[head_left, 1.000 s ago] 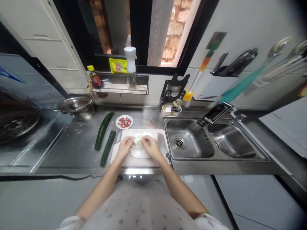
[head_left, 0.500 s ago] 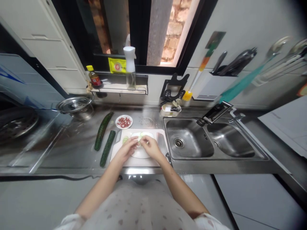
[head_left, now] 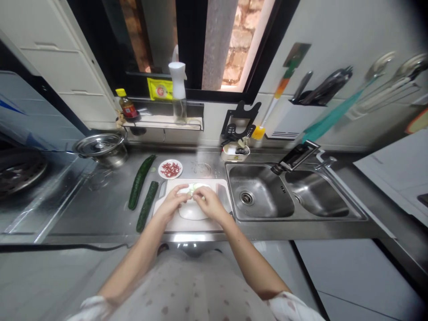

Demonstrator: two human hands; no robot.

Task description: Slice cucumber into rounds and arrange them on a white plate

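Note:
Both hands meet over a white plate (head_left: 194, 211) on a white cutting board (head_left: 172, 226). Pale green cucumber slices (head_left: 193, 187) show at the fingertips and on the plate's far part. My left hand (head_left: 172, 200) curls its thumb and fingers round slices at the plate's left side. From the right, my right hand (head_left: 210, 202) pinches at the same slices; its fingertips partly hide them. A knife (head_left: 221, 192) lies along the board's right side, partly behind my right forearm. Left of the board rest a cut cucumber (head_left: 147, 206) and a longer cucumber (head_left: 141, 182).
Behind the board stands a small plate of chopped red pieces (head_left: 170, 169). A lidded steel pot (head_left: 102, 149) is at the back left. The double sink (head_left: 264, 216) lies to the right, with a black faucet (head_left: 296, 158) over it. A shelf (head_left: 163, 122) holds bottles.
My left fingers have shifted a little and spread more around the slices. Slices seen earlier on the board's left part no longer show. The view has shifted slightly.

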